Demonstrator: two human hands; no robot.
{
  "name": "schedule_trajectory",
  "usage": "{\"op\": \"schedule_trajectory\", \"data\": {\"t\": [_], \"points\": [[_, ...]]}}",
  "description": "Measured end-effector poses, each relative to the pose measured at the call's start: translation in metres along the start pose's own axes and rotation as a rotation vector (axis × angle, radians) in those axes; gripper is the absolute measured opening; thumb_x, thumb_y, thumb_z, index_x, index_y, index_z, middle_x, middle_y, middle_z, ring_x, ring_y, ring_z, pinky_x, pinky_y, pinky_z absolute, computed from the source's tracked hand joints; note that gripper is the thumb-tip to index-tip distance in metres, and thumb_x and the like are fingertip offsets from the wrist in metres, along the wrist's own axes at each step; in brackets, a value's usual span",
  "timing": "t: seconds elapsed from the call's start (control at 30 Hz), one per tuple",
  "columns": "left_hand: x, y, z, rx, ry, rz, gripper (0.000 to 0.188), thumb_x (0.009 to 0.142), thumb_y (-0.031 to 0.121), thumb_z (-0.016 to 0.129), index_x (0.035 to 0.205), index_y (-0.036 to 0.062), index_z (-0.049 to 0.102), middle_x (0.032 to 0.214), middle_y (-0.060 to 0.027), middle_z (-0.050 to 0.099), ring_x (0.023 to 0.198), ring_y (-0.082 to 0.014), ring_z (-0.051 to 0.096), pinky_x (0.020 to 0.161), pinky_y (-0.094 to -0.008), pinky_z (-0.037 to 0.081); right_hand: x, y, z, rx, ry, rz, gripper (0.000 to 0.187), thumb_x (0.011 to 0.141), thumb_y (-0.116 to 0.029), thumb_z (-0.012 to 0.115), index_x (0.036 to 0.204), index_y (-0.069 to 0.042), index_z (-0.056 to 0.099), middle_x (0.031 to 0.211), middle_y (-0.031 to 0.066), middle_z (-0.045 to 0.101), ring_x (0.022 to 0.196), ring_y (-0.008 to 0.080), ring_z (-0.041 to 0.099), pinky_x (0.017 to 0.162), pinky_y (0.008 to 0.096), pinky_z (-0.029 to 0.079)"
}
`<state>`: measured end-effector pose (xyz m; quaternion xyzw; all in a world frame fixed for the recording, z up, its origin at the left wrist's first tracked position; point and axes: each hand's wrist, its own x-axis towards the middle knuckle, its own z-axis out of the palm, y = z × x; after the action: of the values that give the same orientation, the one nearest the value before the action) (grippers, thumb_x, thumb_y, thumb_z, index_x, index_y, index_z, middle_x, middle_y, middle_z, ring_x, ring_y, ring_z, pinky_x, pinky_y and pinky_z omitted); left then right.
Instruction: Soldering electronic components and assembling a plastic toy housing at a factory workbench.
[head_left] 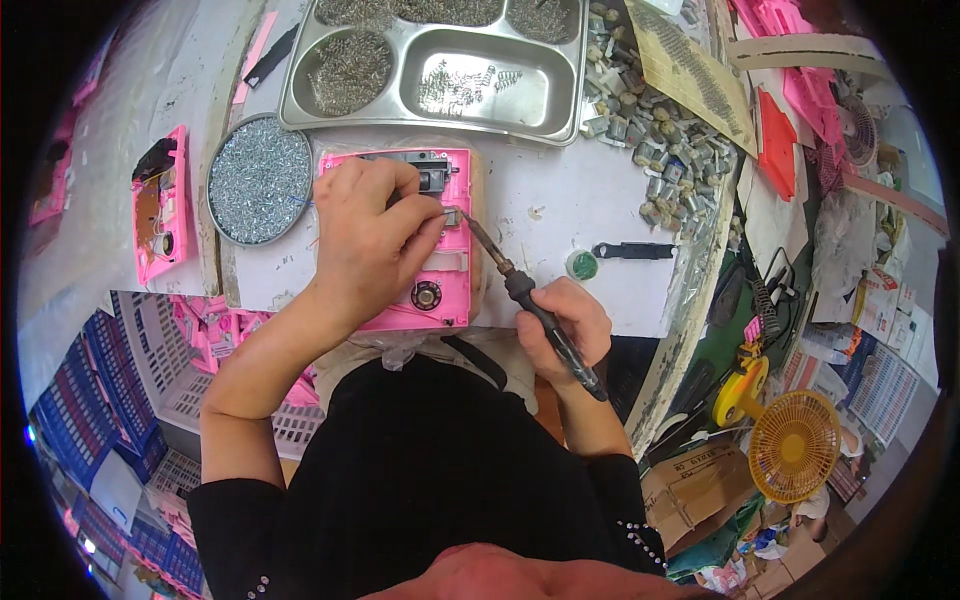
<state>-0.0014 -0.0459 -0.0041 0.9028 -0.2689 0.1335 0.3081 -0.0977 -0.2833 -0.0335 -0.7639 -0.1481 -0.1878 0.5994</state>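
A pink plastic casing (440, 316) lies on the white work surface in front of me, with a black round part (426, 294) and a dark module (432, 178) in it. My left hand (370, 230) rests over its left side, thumb and forefinger pinched at a small silvery part (452, 217); what the fingertips hold is too small to make out. Gripped in my right hand (574, 322) is a soldering iron (537, 308) with a black handle. Its tip slants up and left, close to the silvery part; I cannot tell whether they touch.
Beyond the casing stands a compartmented steel tray (480, 127) of springs. A round dish (214, 200) of screws and another pink casing (178, 205) are left. Small metal motors (665, 165) lie heaped right, near a black strip (634, 251) and a small green-filled pot (582, 265).
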Motion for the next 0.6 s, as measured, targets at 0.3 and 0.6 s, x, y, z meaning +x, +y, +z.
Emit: {"op": "schedule_trajectory", "data": {"t": [0.3,0.6], "points": [[-0.0003,-0.0002,0.0025,0.004,0.031,0.004,0.014,0.074,0.015,0.083,0.084,0.015,0.073,0.094,0.0004,0.059,0.09,-0.0234,0.055,0.084,-0.0422,0.036,0.0033,-0.0016,-0.0026,-0.018,-0.007,-0.002,0.026,0.083,-0.003,0.082,0.103,0.002,0.067,0.067,0.0088,0.061,0.052,0.0186,0.054,0.048,0.0298,0.038],[-0.0007,0.0002,-0.0048,-0.035,0.018,0.071,0.02,0.073,0.012,0.085,0.091,0.0134,0.075,0.094,-0.001,0.057,0.089,-0.0221,0.055,0.086,-0.0403,0.035,0.0007,0.0001,-0.0086,-0.024,0.028,0.007,0.028,0.083,-0.002,0.082,0.106,0.001,0.066,0.069,0.0084,0.063,0.053,0.0173,0.055,0.049,0.0293,0.039]]}}
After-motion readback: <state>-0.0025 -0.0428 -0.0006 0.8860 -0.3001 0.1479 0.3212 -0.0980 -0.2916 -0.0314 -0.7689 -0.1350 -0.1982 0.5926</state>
